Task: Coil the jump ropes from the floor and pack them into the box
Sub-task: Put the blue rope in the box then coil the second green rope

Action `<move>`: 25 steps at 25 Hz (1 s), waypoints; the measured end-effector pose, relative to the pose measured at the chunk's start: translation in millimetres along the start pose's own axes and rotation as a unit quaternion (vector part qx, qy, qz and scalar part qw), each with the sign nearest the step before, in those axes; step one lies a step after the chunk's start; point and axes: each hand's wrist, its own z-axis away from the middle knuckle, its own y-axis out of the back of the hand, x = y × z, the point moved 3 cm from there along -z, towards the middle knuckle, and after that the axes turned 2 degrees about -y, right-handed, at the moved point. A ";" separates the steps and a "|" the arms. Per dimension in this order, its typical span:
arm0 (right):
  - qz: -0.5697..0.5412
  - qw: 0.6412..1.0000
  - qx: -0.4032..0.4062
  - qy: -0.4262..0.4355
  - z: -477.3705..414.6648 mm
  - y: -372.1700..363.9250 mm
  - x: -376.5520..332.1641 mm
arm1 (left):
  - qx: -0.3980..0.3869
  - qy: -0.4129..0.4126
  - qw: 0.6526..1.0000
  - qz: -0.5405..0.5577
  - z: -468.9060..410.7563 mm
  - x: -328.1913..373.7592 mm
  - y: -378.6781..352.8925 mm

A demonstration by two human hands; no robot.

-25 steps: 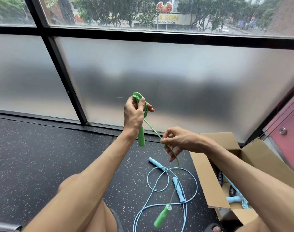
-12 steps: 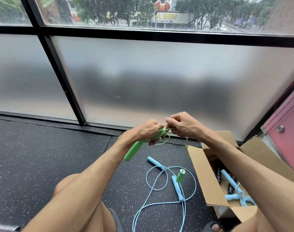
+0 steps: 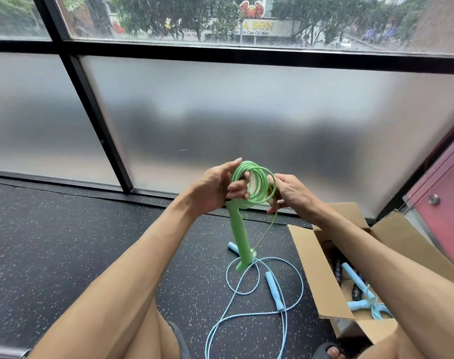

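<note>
Here, the green jump rope [image 3: 257, 182] is held up in the air in front of the frosted window [image 3: 246, 112], wound into a coil of several loops. The coil is gripped by the left hand [image 3: 213, 190], whose fingers are curled through its middle, with the thumb raised against the upper left of the loops. One green handle [image 3: 238, 239] hangs down from below that hand, pointed toward the floor [image 3: 65, 242]. The right rim of the coil is pinched by the right hand [image 3: 292, 194] between thumb and curled fingers. A thin loose strand [image 3: 266, 234] runs down from it to a spot just beside the lower end of the hanging handle; what it ends in cannot be made out. A blue jump rope [image 3: 273, 290] is spread uncoiled on the dark speckled floor below, its cord in open loops and its two handles lying apart. To the right, an open cardboard box [image 3: 316, 270] is set on the floor; a coiled blue rope [image 3: 360, 304] and black handles [image 3: 337, 270] are seen inside it.
</note>
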 end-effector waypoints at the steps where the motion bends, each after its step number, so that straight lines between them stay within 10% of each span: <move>1: -0.025 0.999 -0.019 -0.017 1.0 -1.8 3.4 | 0.009 -0.023 0.999 0.033 0.7 4.3 1.4; 10: -0.028 0.981 -0.126 -0.141 14.4 -18.0 19.5 | 0.165 -0.207 0.963 0.046 -3.7 15.5 25.1; 19: 0.004 0.972 -0.199 -0.128 22.7 -29.8 6.1 | 0.306 -0.292 0.814 -0.398 -3.8 4.1 27.6; 25: 0.027 0.980 -0.189 -0.055 23.2 -22.5 -10.0 | 0.193 -0.139 0.727 -0.644 -14.9 -16.2 23.8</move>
